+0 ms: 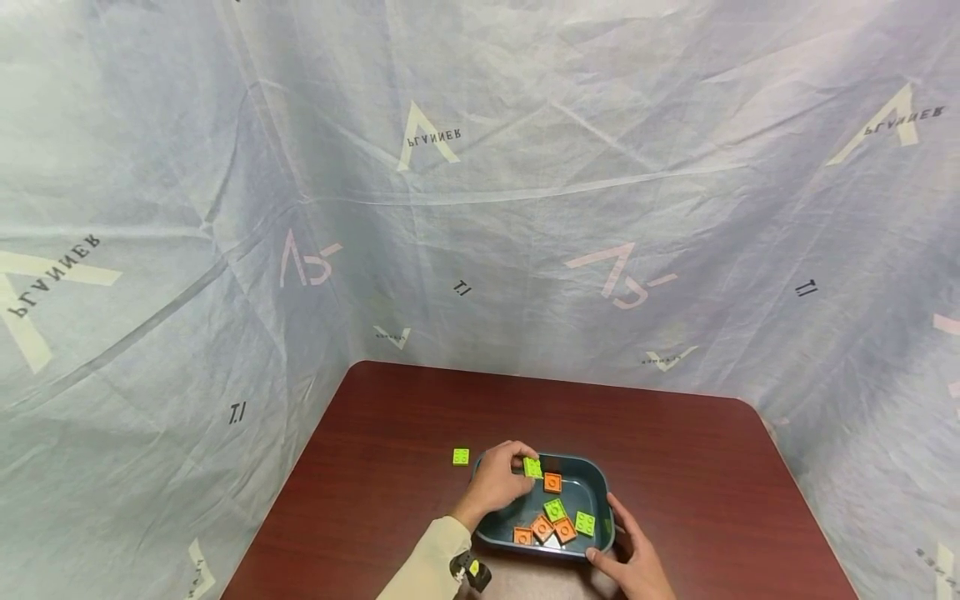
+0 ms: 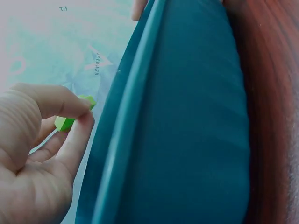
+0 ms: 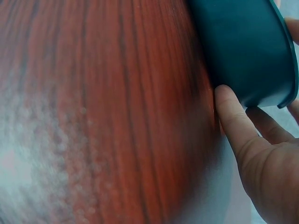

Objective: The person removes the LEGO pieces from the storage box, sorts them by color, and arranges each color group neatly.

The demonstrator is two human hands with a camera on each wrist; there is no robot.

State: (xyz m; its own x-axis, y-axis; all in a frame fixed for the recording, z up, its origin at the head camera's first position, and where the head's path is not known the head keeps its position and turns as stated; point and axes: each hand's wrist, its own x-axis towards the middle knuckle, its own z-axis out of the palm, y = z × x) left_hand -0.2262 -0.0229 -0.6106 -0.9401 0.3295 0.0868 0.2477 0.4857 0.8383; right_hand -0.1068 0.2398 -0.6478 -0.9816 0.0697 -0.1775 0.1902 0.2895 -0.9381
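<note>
Orange and green bricks (image 1: 555, 510) in tray (image 1: 579, 493), left grip (image 1: 497, 482) pinching a green brick (image 1: 533, 468), right grip (image 1: 632, 557) spread.

Lime and orange against teal

The bricks (image 1: 585, 523) are lime or orange, the tray (image 2: 196, 116) dark teal. The counter (image 1: 675, 467) is reddish brown with dark grain. The sheet (image 1: 525, 83) is pale grey-blue, printed in pale yellow, pink and black; the sleeve (image 1: 427, 560) is cream, the wristband (image 1: 481, 578) black.

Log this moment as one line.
left hand: pinches green block over tray | right hand: touches tray | inside: orange blocks, green blocks
</note>
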